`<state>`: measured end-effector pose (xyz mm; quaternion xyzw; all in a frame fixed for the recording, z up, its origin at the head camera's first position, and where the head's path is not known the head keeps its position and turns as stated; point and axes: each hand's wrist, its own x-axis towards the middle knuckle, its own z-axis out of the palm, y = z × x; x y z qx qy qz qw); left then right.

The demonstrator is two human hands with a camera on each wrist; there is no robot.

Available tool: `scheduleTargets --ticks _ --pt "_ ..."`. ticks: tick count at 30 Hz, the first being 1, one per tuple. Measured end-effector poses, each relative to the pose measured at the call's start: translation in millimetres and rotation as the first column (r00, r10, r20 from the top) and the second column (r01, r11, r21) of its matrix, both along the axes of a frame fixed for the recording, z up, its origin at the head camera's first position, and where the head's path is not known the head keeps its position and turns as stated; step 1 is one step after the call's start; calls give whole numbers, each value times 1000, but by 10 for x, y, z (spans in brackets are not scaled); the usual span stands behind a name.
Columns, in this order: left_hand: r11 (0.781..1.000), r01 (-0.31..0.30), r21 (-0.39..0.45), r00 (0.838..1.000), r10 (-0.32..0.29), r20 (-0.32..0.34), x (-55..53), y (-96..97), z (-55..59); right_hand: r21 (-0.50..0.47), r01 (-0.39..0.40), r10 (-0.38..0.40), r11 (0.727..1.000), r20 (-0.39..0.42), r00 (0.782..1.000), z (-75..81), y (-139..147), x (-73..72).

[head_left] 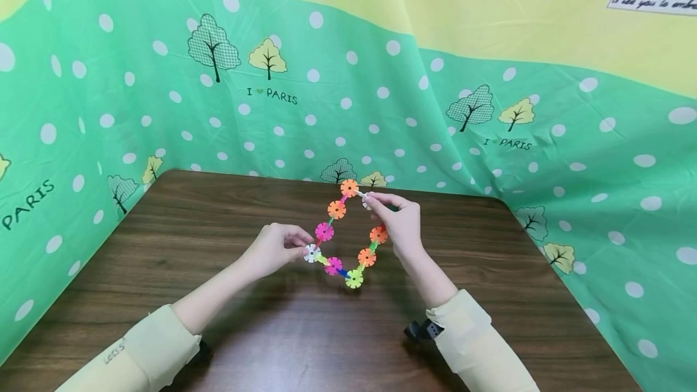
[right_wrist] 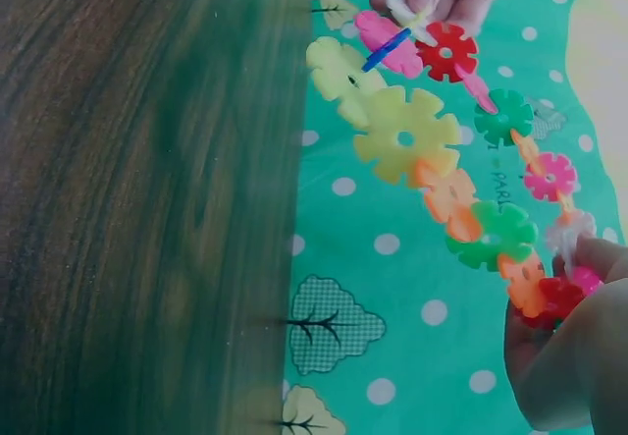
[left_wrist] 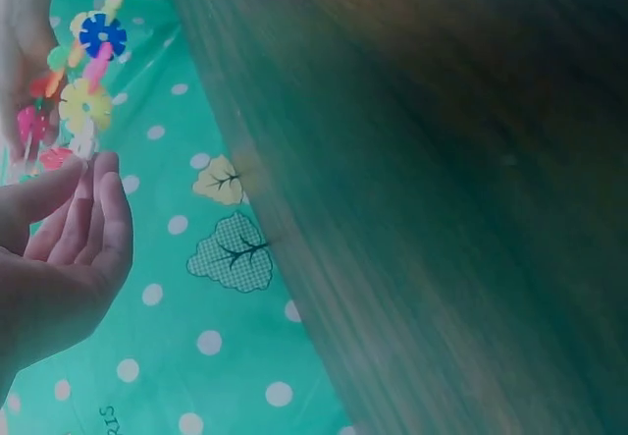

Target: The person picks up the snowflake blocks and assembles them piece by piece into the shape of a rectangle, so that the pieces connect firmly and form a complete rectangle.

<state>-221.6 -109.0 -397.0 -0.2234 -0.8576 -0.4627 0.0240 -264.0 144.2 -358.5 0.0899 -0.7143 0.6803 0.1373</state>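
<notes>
A ring of interlocking plastic snowflake discs [head_left: 334, 266] in orange, pink, white, yellow, green, red and blue is held up above the table. At its left side my left hand [head_left: 274, 250] pinches a white disc [head_left: 312, 253] between thumb and fingertips. On the upper right, my right hand [head_left: 400, 219] grips the ring near another white disc [head_left: 366, 201], and its fingers hide part of that side. The right wrist view shows the right hand [right_wrist: 564, 356] around red and pink discs, with yellow discs [right_wrist: 405, 138] and a green disc [right_wrist: 494, 236] strung between the two hands.
Beneath the hands lies a dark brown wooden table [head_left: 327, 343]. A green and yellow cloth [head_left: 337, 101] with white dots and tree prints hangs behind it and along the sides. A black strap [head_left: 423, 330] shows by the right sleeve cuff.
</notes>
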Motion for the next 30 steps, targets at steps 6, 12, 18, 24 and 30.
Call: scheduleTargets --ticks 6,12,18,24,30 --pt "997 -25 68 999 22 40 -19 -62 47 67 1 -2 998 18 1000 -25 56 16" --pt "996 -38 77 997 33 67 -49 -168 119 169 -54 55 984 3 999 -60 157 22" --pt "997 -47 54 998 44 42 -108 -268 200 271 -107 114 956 -10 993 -85 259 21" --pt "996 -81 31 996 79 52 -196 -322 305 354 -203 212 913 13 977 12 301 85" --pt "997 -74 38 996 72 59 -283 -330 389 415 -245 276 876 -17 961 117 264 201"
